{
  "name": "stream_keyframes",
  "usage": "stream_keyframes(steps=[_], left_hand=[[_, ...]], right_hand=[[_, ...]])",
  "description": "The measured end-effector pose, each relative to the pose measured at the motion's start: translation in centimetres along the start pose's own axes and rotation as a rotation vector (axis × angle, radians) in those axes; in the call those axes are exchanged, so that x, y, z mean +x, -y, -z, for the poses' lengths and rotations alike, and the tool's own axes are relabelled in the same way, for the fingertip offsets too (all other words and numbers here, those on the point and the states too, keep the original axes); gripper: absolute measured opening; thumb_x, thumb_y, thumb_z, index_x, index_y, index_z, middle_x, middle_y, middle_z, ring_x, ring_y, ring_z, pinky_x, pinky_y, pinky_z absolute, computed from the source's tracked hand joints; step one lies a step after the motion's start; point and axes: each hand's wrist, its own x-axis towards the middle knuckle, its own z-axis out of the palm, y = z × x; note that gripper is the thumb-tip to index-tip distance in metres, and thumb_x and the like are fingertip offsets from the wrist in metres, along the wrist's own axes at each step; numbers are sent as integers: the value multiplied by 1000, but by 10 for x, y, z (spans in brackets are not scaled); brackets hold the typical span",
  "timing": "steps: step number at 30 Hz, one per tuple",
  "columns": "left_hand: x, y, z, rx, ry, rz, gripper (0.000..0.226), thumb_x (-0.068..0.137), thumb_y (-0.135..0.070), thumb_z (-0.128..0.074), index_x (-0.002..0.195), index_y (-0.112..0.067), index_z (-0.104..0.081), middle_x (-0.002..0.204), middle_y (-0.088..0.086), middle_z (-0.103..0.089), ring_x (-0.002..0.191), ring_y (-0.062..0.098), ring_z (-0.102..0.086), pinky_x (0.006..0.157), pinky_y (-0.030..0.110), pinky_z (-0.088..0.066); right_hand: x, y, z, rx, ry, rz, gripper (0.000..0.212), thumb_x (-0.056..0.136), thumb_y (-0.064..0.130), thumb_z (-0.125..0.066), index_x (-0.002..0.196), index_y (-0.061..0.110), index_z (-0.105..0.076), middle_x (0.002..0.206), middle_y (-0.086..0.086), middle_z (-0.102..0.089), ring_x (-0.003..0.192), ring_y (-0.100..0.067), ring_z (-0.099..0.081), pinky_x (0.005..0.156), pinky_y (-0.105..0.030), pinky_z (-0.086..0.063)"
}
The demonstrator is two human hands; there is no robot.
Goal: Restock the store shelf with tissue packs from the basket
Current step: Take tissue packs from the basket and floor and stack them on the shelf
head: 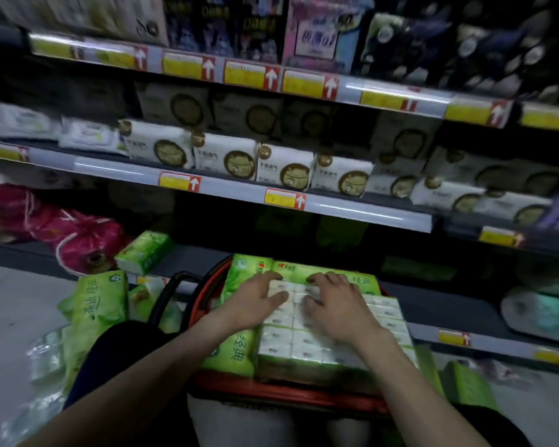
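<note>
Packs (94, 301), green, stood loose at left beside red basket (271, 391). Left hand (255, 301) and right hand (339, 304) lay spread atop tissue pack (304, 337) in basket, gripping nothing. Recommended: take hold at both far corners, lift level toward bottom shelf (200, 256).

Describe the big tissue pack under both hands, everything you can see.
The tissue pack is a large multi-pack in glossy plastic wrap, with green printed edges and a clear top showing a grid of small white packets. It lies flat on top of the red basket, partly over another green pack on its left. The left hand and right hand both rest on its far half, fingers spread. The print is too blurred to read.
</note>
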Motion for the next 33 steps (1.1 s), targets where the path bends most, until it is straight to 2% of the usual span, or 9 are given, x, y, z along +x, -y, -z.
stream_keyframes(steps=[6, 13, 17, 21, 25, 27, 29, 31, 33], left_hand=[[-7, 16, 3, -205, -93, 84, 54, 94, -46, -68, 140, -24, -52, 115, -4, -64, 99, 14, -64, 79, 29, -51], [-4, 16, 14, -167, -143, 90, 30, 98, -42, -64, 124, -29, -63, 108, -6, -71, 81, 8, -67, 62, 20, -46], [-3, 35, 32, -52, -302, 167, 39, 99, -40, -62, 132, -20, -63, 119, 3, -71, 102, 20, -65, 84, 31, -48], [-3, 62, 35, 30, -159, 345, 79, 84, -70, -60, 148, -25, -46, 140, 13, -55, 129, 35, -54, 103, 46, -47], [-13, 75, 37, 34, -205, 421, 99, 73, -77, -52, 155, -25, -34, 152, 13, -44, 138, 39, -43, 111, 54, -39], [-14, 82, 40, -70, -221, 428, 98, 71, -78, -54, 150, -22, -45, 146, 13, -53, 132, 37, -50, 108, 51, -43], [-9, 99, 40, -108, -201, 432, 104, 63, -91, -55, 144, -25, -55, 146, 11, -55, 132, 34, -52, 111, 51, -42], [-5, 111, 35, -172, -152, 489, 104, 57, -100, -52, 143, -40, -55, 151, 8, -52, 135, 34, -50, 115, 50, -40], [-7, 104, 34, -177, -115, 526, 93, 66, -97, -47, 146, -48, -49, 154, 6, -50, 138, 34, -48, 117, 49, -37]], right_hand=[[-18, -42, 20, 79, -54, -164, 50, 103, 47, -52, 150, 29, -49, 153, 1, -49, 143, -25, -41, 111, -42, -36], [-29, -110, 23, 262, -27, -450, 66, 94, 62, -52, 148, 23, -50, 145, -12, -52, 136, -37, -49, 105, -47, -46], [-32, -121, 15, 622, 47, -592, 95, 86, 72, -60, 154, 8, -44, 150, -17, -54, 133, -37, -56, 98, -43, -51], [-34, -121, -4, 930, 67, -591, 99, 95, 61, -67, 168, 13, -20, 171, -8, -29, 148, -33, -44, 104, -41, -41], [-29, -140, -10, 1194, 57, -611, 75, 72, 73, -79, 137, 36, -67, 154, 0, -56, 132, -32, -58, 115, -52, -42], [-28, -145, -16, 1255, 23, -606, 87, 62, 80, -79, 138, 38, -68, 157, 0, -54, 143, -34, -51, 123, -59, -33], [-33, -132, -10, 1266, 39, -592, 74, 82, 68, -69, 144, 29, -62, 158, 0, -51, 149, -34, -44, 125, -56, -30], [-36, -128, -9, 1292, 97, -655, 54, 100, 58, -55, 135, 19, -69, 137, -9, -69, 130, -41, -64, 109, -54, -48], [-41, -127, -8, 1319, 142, -647, 55, 97, 65, -56, 127, 22, -74, 125, -17, -76, 111, -44, -74, 99, -55, -56]])
